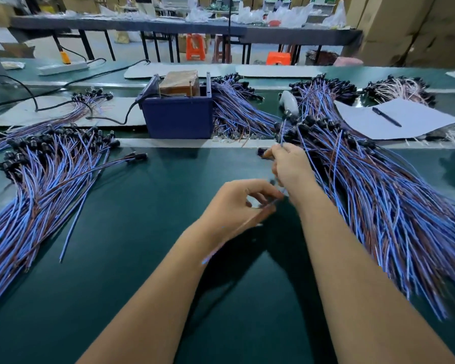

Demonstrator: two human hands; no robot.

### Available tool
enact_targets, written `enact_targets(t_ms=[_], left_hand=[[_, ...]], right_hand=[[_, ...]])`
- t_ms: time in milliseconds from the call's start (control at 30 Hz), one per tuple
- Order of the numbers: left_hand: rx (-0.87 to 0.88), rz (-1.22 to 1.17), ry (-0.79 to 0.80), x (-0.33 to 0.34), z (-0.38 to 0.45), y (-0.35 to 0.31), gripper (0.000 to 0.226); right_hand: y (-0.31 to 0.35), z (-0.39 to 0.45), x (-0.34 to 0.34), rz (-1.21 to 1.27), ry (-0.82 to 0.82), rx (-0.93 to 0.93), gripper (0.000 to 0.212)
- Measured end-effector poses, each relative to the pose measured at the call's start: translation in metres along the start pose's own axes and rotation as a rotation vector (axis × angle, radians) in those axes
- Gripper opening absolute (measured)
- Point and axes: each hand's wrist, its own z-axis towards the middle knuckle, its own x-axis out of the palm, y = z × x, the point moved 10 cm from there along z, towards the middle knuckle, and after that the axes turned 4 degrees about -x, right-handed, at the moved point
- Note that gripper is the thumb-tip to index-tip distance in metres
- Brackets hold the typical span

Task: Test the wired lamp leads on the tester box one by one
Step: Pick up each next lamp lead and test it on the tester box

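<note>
The right hand (289, 166) pinches one lamp lead (263, 153) by its black socket end, just off the untested heap (378, 185) along the tabletop's right edge; the left hand (237, 203) curls round its trailing wires. Best to draw this lead clear of its neighbours, then bring the bare ends to the tester box (177, 115) toward the far edge. Motion blur hides the wire tips, and the box's contacts cannot be made out.
</note>
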Motion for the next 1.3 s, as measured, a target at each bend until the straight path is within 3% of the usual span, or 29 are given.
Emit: enact_targets(t_ms=[133,200,333,433,533,667,800,900,1000,1100,1300], left_hand=[[0.018,0.147,0.090,0.033,0.001,-0.005,0.024],[0.010,0.185,0.101,0.039,0.002,-0.007,0.021],[-0.078,0.094,0.000,0.025,0.007,-0.003,0.028],[-0.141,0.035,-0.101,0.009,0.007,0.006,0.037],[-0.190,0.185,-0.178,-0.022,0.008,0.018,0.035],[-0.336,0.498,-0.452,-0.108,-0.003,0.041,0.023],[-0.598,0.810,-0.697,-0.192,-0.045,0.069,0.030],[-0.790,0.765,-0.720,-0.223,-0.071,0.092,0.043],[-0.802,0.783,-0.697,-0.222,-0.068,0.095,0.052],[-0.806,0.849,-0.730,-0.222,-0.067,0.092,0.050],[-0.656,0.798,-0.785,-0.226,-0.061,0.090,0.028]], right_hand=[[0.026,0.010,-0.062,-0.580,0.003,-0.160,0.033],[0.025,0.013,-0.088,-0.755,-0.007,-0.138,0.029],[-0.001,0.014,-0.108,-1.039,0.057,0.044,0.035],[0.005,0.007,-0.101,-1.183,-0.064,0.005,0.040],[0.032,-0.003,-0.065,-1.172,-0.163,-0.188,0.037],[0.042,-0.018,0.015,-1.072,-0.003,-0.345,0.035],[0.015,-0.038,0.107,-1.016,0.314,-0.326,0.040],[0.010,-0.034,0.121,-0.998,0.225,-0.254,0.035],[0.005,-0.026,0.116,-0.928,0.148,-0.156,0.030],[0.006,-0.026,0.116,-0.925,0.109,-0.173,0.028],[0.012,-0.028,0.113,-0.924,0.084,-0.235,0.024]])
